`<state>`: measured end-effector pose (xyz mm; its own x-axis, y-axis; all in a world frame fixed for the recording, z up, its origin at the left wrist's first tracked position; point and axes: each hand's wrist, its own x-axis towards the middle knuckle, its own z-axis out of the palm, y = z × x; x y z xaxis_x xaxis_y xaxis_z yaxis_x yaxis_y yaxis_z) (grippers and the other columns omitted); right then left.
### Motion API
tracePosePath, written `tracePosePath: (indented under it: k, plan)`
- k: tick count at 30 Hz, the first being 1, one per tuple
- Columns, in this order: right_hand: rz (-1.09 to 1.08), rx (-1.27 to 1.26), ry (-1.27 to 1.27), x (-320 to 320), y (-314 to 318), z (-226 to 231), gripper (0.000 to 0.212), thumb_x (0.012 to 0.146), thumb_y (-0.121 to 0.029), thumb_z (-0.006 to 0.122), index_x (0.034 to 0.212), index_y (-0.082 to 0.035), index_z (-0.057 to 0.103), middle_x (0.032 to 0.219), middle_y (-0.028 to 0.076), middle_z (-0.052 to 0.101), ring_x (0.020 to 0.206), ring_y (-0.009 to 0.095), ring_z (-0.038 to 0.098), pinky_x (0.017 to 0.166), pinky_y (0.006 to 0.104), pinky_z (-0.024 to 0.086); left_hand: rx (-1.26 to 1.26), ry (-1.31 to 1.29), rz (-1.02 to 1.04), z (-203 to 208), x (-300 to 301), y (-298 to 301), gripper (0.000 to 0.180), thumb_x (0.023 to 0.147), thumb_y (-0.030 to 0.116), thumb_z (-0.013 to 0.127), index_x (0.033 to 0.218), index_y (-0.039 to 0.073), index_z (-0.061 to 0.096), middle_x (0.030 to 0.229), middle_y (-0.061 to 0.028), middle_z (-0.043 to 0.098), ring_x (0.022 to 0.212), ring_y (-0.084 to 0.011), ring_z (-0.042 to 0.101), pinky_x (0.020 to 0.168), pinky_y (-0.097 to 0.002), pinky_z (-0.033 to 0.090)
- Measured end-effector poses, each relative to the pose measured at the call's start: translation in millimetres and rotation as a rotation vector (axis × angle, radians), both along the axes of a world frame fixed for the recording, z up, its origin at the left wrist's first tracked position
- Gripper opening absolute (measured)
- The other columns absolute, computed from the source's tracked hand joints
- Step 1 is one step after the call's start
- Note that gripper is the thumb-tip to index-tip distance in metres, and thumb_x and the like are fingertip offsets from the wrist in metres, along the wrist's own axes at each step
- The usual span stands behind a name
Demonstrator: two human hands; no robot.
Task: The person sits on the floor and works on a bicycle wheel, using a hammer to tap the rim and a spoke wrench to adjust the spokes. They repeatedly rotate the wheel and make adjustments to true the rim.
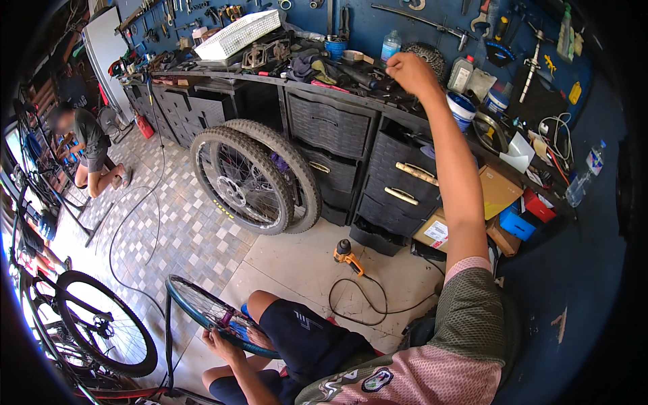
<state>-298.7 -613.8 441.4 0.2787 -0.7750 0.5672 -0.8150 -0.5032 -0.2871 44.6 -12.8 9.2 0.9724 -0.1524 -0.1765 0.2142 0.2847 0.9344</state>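
Okay, left to right: we see a black bicycle wheel [103,327] left of our left hand [223,347], which is clamped on the edge of a teal-rimmed wheel [227,316] tilted at our knees. Two knobbly-tyred wheels [231,192] stand beyond that hand; an orange heat gun [347,256] sits to its right. Our right hand [413,73], fingers bunched together, is up over the surface [368,100], can't tell if anything's pinched; white jug [461,74] right of it.

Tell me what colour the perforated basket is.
The basket is white, clearest in the head view.
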Motion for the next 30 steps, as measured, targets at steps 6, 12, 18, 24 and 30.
tracePosePath:
  k: [6,12,18,24,30]
  plan:
    - [-0.235,0.316,0.369,8.5,-62.0,7.2,0.033,0.083,-0.021,0.081,0.113,-0.006,0.077,0.122,0.018,0.073,0.116,0.035,0.069,0.097,0.0459,0.055,0.110,0.014,0.065,4.5,3.4,13.3,0.029,0.105,0.032,0.057,0.121,0.009,0.049,0.080,-0.0065,0.060,0.064,-0.0133,0.060,0.052,-0.0251,0.047]
    - [-0.382,0.337,0.707,12.8,-77.3,-9.7,0.030,0.085,-0.021,0.081,0.111,-0.006,0.078,0.116,0.012,0.076,0.109,0.032,0.072,0.092,0.0459,0.056,0.163,0.012,0.081,13.7,4.0,6.7,0.025,0.108,0.034,0.054,0.117,0.011,0.049,0.070,-0.0045,0.058,0.053,-0.0132,0.056,0.046,-0.0243,0.044]
    - [-0.422,0.466,0.765,21.4,-99.8,-15.5,0.028,0.085,-0.026,0.083,0.103,-0.005,0.080,0.103,0.009,0.078,0.098,0.028,0.075,0.085,0.0437,0.057,0.121,0.055,0.090,19.7,1.1,-9.2,0.027,0.107,0.036,0.055,0.116,0.010,0.050,0.070,-0.0044,0.058,0.054,-0.0127,0.056,0.045,-0.0245,0.044]
    - [-0.368,0.469,0.682,12.9,-122.2,-26.3,0.020,0.082,-0.016,0.080,0.093,0.000,0.078,0.089,0.008,0.078,0.088,0.023,0.075,0.077,0.0402,0.057,0.163,0.063,0.043,8.1,7.4,-7.2,0.030,0.104,0.040,0.055,0.117,0.013,0.053,0.078,-0.0046,0.058,0.063,-0.0162,0.059,0.052,-0.0281,0.045]
    - [-0.316,0.568,0.525,4.6,-138.3,-4.4,0.018,0.076,-0.011,0.080,0.088,0.002,0.076,0.087,0.010,0.078,0.083,0.023,0.075,0.075,0.0391,0.057,0.252,0.059,0.020,4.8,16.1,3.0,0.032,0.105,0.040,0.054,0.119,0.012,0.052,0.081,-0.0059,0.060,0.063,-0.0160,0.061,0.051,-0.0295,0.046]
